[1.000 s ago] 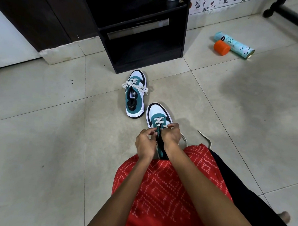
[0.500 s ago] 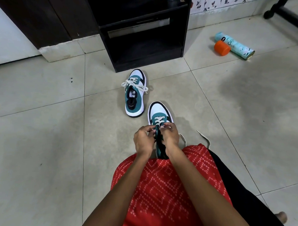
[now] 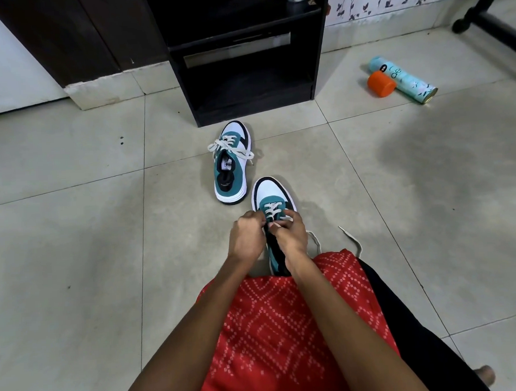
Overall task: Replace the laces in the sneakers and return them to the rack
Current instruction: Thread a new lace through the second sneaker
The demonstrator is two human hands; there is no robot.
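Laces [image 3: 271, 213] on the near sneaker [image 3: 271, 193] are white and go only part of the way up. The left hand [image 3: 247, 240] and the right hand [image 3: 291, 238] both pinch the lace with curled fingers. This shoe sits on the floor in front of the black rack [image 3: 253, 107]. The other sneaker [image 3: 230, 170] is closer to the rack. A spray can [image 3: 402, 79] and an orange cap [image 3: 380, 84] lie to the right of the rack.
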